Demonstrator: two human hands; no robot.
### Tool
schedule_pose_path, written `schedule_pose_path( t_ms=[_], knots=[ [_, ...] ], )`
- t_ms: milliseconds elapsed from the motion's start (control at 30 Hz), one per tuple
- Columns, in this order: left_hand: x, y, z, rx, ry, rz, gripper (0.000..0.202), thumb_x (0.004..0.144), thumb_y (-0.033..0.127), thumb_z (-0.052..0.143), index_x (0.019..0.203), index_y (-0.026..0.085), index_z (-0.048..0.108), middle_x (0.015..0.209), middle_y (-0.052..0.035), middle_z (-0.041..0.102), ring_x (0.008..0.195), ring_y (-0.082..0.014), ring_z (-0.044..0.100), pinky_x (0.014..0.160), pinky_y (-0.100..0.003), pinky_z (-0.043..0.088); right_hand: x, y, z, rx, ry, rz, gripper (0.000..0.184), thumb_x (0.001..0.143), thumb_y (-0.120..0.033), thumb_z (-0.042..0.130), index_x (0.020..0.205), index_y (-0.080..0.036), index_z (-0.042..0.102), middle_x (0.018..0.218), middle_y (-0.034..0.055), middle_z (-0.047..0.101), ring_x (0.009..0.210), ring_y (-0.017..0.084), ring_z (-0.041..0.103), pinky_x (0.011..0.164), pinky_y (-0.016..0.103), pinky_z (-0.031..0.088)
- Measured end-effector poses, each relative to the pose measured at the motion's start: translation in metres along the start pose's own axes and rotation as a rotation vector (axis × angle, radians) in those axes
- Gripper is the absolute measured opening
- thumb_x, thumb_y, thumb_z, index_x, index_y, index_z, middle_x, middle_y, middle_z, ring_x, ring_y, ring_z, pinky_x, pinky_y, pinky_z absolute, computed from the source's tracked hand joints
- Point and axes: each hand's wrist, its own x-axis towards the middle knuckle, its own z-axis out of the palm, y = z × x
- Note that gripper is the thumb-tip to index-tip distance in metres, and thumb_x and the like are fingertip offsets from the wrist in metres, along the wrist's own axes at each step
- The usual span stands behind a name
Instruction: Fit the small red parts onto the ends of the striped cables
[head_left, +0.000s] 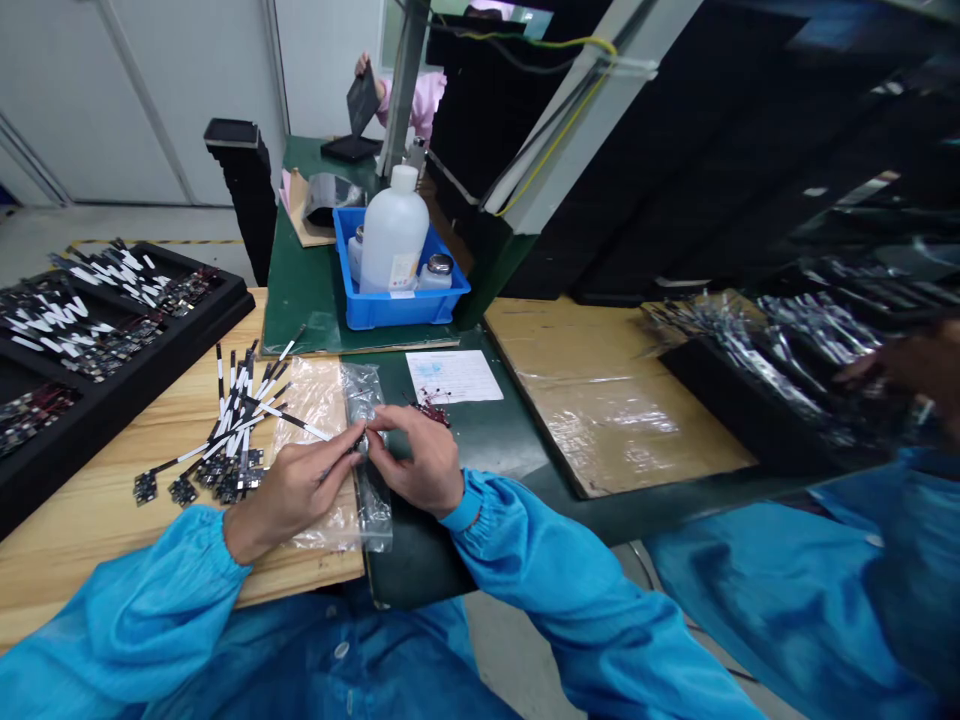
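Note:
Over a clear plastic bag (pixel 375 515), my left hand (pixel 304 490) is closed on a circuit board's black-and-white ribbon cable (pixel 304 425), which sticks out to the upper left. The end between the fingertips is mostly hidden. My right hand (pixel 420 460) pinches at that same spot, thumb against forefinger; what it grips is too small to make out. Left of my hands lies a loose pile of small circuit boards (pixel 232 475) with similar ribbon cables. Just beyond my right hand is a small heap of dark red wired parts (pixel 433 408).
A black tray (pixel 240 300) of boards stands at left. Ahead, a blue bin (pixel 401 312) holds a white bottle (pixel 394 230) and smaller jars. A printed paper (pixel 457 376) lies near a cardboard sheet (pixel 622 400). At right, a co-worker's blurred hand (pixel 915 375) is over another tray.

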Motion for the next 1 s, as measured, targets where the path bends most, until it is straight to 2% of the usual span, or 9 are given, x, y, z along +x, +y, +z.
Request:
schedule_pose_path(
  t_ms=[233, 467, 633, 700, 833, 933, 1000],
  knots=[
    [0.0, 0.007, 0.001, -0.009, 0.049, -0.028, 0.047, 0.093, 0.015, 0.061, 0.139, 0.02, 0.058, 0.119, -0.0095, 0.074, 0.087, -0.0198, 0.077, 0.081, -0.025, 0.062, 0.005, -0.006, -0.001, 0.004, 0.036, 0.045, 0.046, 0.087, -0.011, 0.062, 0.13, -0.025, 0.05, 0.086, -0.0001, 0.074, 0.078, 0.016, 0.072, 0.083, 0.03, 0.06],
    [0.003, 0.009, 0.001, -0.032, 0.059, -0.041, 0.044, 0.093, 0.015, 0.061, 0.137, 0.019, 0.061, 0.118, -0.0094, 0.074, 0.086, -0.0194, 0.077, 0.077, -0.024, 0.063, 0.003, -0.003, 0.002, -0.016, 0.028, 0.061, 0.022, 0.086, -0.013, 0.062, 0.105, -0.025, 0.057, 0.081, -0.0003, 0.071, 0.073, 0.015, 0.07, 0.072, 0.027, 0.058],
    [0.003, 0.009, 0.001, -0.072, 0.067, -0.076, 0.039, 0.092, 0.018, 0.062, 0.131, 0.018, 0.066, 0.116, -0.0096, 0.074, 0.09, -0.0212, 0.077, 0.081, -0.026, 0.063, 0.004, -0.003, 0.002, -0.019, 0.039, 0.041, 0.019, 0.086, -0.013, 0.063, 0.101, -0.024, 0.058, 0.081, -0.0003, 0.071, 0.073, 0.014, 0.069, 0.072, 0.025, 0.058],
    [0.002, 0.007, 0.001, -0.124, 0.066, -0.148, 0.039, 0.092, 0.019, 0.062, 0.13, 0.016, 0.066, 0.112, -0.0105, 0.076, 0.085, -0.0207, 0.078, 0.074, -0.024, 0.064, 0.006, -0.003, 0.002, 0.0, 0.037, 0.038, 0.021, 0.087, -0.013, 0.063, 0.104, -0.024, 0.058, 0.083, -0.0001, 0.072, 0.075, 0.014, 0.07, 0.073, 0.025, 0.058],
    [0.002, 0.001, 0.002, -0.303, 0.112, -0.407, 0.038, 0.093, 0.025, 0.061, 0.128, 0.013, 0.067, 0.088, -0.0084, 0.08, 0.07, -0.0197, 0.077, 0.063, -0.024, 0.064, 0.008, 0.0, -0.002, 0.066, 0.045, 0.072, 0.029, 0.087, -0.019, 0.067, 0.114, -0.024, 0.057, 0.085, 0.0006, 0.073, 0.071, 0.013, 0.069, 0.072, 0.026, 0.058],
    [0.007, 0.0, 0.0, -0.416, 0.166, -0.539, 0.034, 0.092, 0.029, 0.062, 0.121, 0.013, 0.07, 0.081, -0.0072, 0.079, 0.069, -0.0205, 0.077, 0.061, -0.025, 0.064, 0.008, 0.004, -0.005, 0.131, 0.043, 0.191, 0.029, 0.086, -0.024, 0.069, 0.113, -0.023, 0.057, 0.085, 0.002, 0.071, 0.065, 0.013, 0.064, 0.065, 0.028, 0.057],
    [0.009, 0.002, -0.002, -0.449, 0.178, -0.56, 0.032, 0.091, 0.03, 0.063, 0.116, 0.013, 0.072, 0.08, -0.0072, 0.079, 0.068, -0.0203, 0.077, 0.061, -0.025, 0.063, 0.009, 0.007, -0.006, 0.214, 0.017, 0.311, 0.03, 0.087, -0.027, 0.067, 0.115, -0.023, 0.057, 0.088, 0.0032, 0.072, 0.065, 0.013, 0.064, 0.063, 0.028, 0.056]
  ],
)
